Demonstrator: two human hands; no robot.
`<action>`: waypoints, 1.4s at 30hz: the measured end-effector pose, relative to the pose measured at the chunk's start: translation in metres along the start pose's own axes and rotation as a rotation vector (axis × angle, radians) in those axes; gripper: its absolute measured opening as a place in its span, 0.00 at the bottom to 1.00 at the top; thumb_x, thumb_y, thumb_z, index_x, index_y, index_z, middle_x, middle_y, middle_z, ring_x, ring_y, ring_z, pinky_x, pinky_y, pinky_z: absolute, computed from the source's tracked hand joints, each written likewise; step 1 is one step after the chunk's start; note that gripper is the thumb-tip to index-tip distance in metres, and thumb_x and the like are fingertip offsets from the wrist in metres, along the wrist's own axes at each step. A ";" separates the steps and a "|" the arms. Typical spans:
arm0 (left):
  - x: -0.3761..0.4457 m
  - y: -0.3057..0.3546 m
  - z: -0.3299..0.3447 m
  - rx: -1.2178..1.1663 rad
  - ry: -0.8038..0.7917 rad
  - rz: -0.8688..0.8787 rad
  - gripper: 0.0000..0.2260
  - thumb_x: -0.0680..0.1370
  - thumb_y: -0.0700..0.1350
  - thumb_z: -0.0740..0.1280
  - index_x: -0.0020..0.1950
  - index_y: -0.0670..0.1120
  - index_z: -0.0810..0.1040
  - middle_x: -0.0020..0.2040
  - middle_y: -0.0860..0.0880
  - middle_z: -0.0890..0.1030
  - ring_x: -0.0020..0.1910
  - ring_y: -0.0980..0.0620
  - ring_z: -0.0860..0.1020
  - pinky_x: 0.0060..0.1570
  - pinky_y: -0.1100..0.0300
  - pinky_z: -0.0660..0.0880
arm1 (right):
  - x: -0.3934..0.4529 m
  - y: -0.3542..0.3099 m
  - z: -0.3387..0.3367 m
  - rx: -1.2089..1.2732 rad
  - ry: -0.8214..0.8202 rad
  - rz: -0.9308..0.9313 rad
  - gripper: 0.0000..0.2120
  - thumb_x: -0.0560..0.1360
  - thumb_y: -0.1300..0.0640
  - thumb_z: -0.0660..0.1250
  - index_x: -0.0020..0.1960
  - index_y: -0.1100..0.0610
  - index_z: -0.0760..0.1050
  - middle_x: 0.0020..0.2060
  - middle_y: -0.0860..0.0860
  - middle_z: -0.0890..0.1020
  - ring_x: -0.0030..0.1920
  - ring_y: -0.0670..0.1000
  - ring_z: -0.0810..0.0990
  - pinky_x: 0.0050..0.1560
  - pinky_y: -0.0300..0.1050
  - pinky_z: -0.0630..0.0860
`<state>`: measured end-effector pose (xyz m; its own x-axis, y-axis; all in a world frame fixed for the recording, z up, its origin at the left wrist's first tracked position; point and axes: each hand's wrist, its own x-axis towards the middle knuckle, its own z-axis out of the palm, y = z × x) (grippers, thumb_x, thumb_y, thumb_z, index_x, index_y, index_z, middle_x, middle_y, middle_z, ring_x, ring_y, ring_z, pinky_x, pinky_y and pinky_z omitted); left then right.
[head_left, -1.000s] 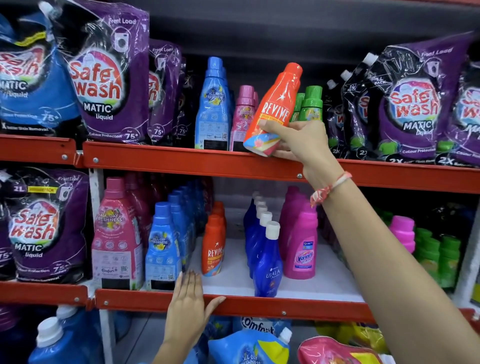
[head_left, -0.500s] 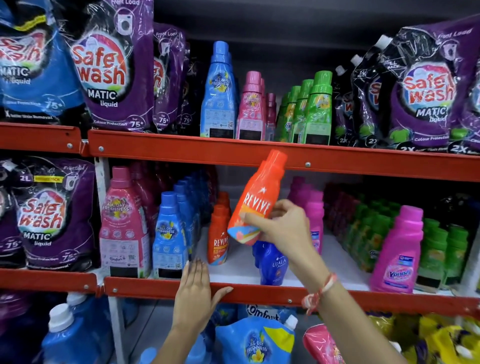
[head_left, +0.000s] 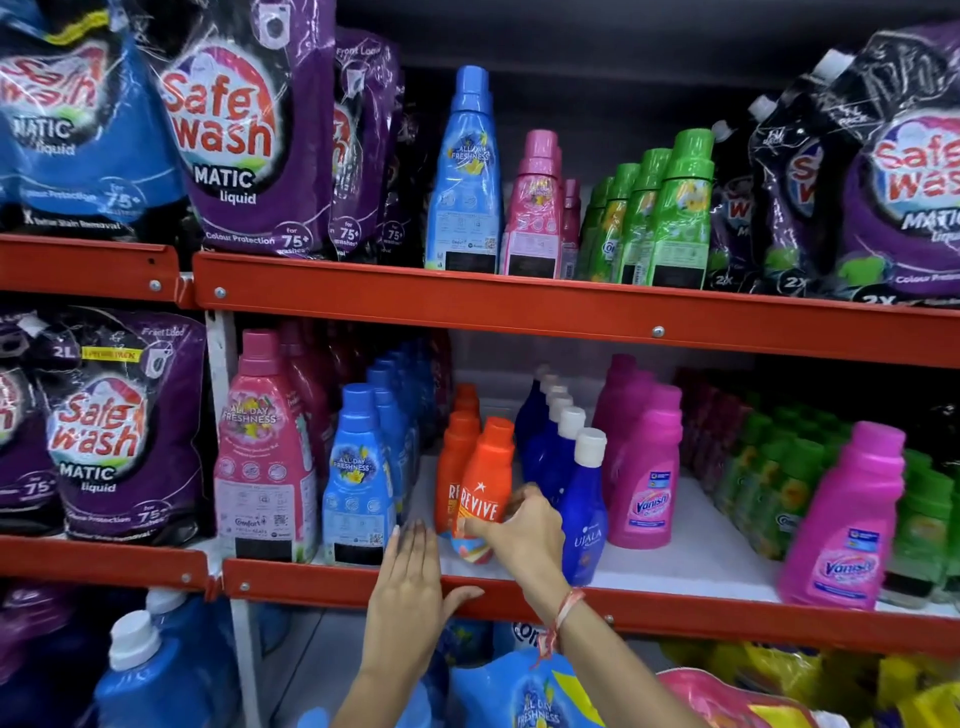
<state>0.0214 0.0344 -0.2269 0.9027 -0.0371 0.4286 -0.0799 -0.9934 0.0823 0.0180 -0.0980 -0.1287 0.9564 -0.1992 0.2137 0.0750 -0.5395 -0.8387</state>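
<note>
The right hand (head_left: 524, 540) grips 1 orange Revive bottle (head_left: 485, 467) while the left hand (head_left: 410, 587) rests flat on the shelf edge (head_left: 727, 621).

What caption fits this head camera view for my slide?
Right hand grips a tilted orange bottle at the middle shelf; left hand rests flat on its edge.

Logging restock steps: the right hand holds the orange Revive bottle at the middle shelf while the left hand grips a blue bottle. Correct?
Not quite. The head view shows the left hand lying flat on the red shelf edge, gripping nothing. The rest is right: the right hand holds the orange Revive bottle at the middle shelf.
</note>
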 end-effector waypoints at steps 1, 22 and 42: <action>0.000 0.000 -0.001 0.004 0.003 0.002 0.41 0.75 0.68 0.44 0.58 0.34 0.78 0.56 0.38 0.82 0.57 0.44 0.80 0.71 0.54 0.51 | 0.000 0.002 0.002 -0.001 -0.006 0.007 0.25 0.60 0.48 0.81 0.47 0.54 0.69 0.51 0.53 0.83 0.51 0.54 0.82 0.43 0.42 0.72; -0.001 -0.003 0.002 0.027 0.013 0.030 0.41 0.74 0.69 0.46 0.59 0.34 0.77 0.57 0.38 0.81 0.59 0.43 0.79 0.72 0.55 0.51 | -0.018 0.032 0.001 -0.034 0.048 -0.230 0.16 0.68 0.46 0.75 0.50 0.49 0.74 0.44 0.45 0.84 0.45 0.46 0.83 0.48 0.44 0.79; -0.004 -0.002 0.010 -0.001 0.268 0.075 0.39 0.75 0.67 0.50 0.58 0.32 0.77 0.56 0.35 0.81 0.56 0.40 0.80 0.68 0.47 0.64 | 0.022 0.178 -0.173 -0.065 0.911 0.066 0.41 0.67 0.60 0.76 0.72 0.67 0.58 0.67 0.68 0.63 0.64 0.67 0.63 0.65 0.58 0.61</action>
<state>0.0228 0.0357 -0.2379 0.7504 -0.0801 0.6562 -0.1428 -0.9888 0.0426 0.0038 -0.3402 -0.1861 0.3632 -0.7849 0.5020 -0.0145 -0.5435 -0.8393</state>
